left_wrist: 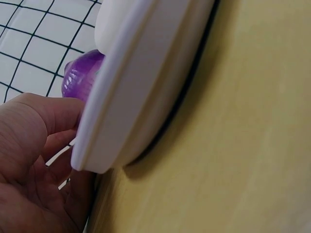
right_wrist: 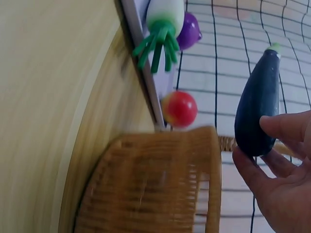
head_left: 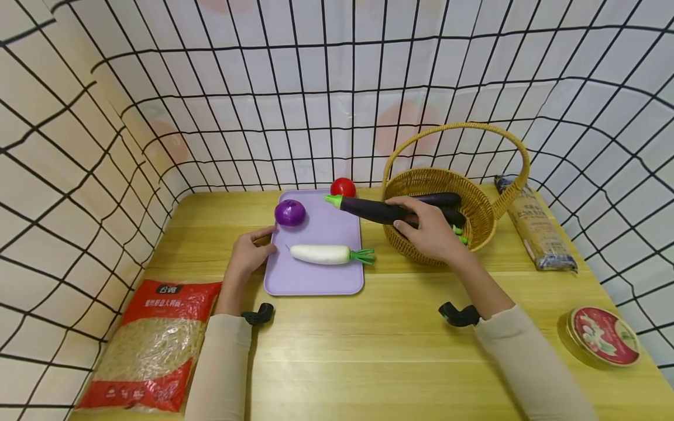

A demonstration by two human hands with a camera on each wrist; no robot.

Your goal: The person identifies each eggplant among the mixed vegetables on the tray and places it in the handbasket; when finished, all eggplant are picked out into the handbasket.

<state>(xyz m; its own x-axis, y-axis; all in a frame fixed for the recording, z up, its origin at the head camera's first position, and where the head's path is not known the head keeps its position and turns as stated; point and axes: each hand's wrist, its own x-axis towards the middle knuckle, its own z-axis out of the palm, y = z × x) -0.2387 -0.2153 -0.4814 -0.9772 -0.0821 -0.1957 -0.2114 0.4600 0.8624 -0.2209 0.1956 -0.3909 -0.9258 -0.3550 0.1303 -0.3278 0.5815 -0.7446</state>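
Observation:
Between its thumb and fingers my right hand (head_left: 429, 228) grips a dark eggplant (head_left: 371, 210) by its thick end, over the near left rim of a wicker basket (head_left: 421, 255). The eggplant's green stem end points left, over the tray. More eggplants (head_left: 447, 199) lie in the basket, partly hidden by the hand. My left hand (head_left: 251, 251) holds the left edge of a lilac tray (head_left: 310, 283), its thumb at the rim in the left wrist view. On the tray are a purple onion (head_left: 290, 213), a white radish (head_left: 321, 254) with green leaves, and a red apple (right_wrist: 180, 108) at the far right corner.
A red pasta bag (head_left: 152, 345) lies at the left. Right of the basket is a long clear packet (head_left: 537, 225); a round red-lidded tin (head_left: 602, 336) sits at the right edge. White grid-patterned walls (head_left: 316, 117) enclose the wooden table (head_left: 342, 356). The basket's tall handle (head_left: 463, 125) arches up.

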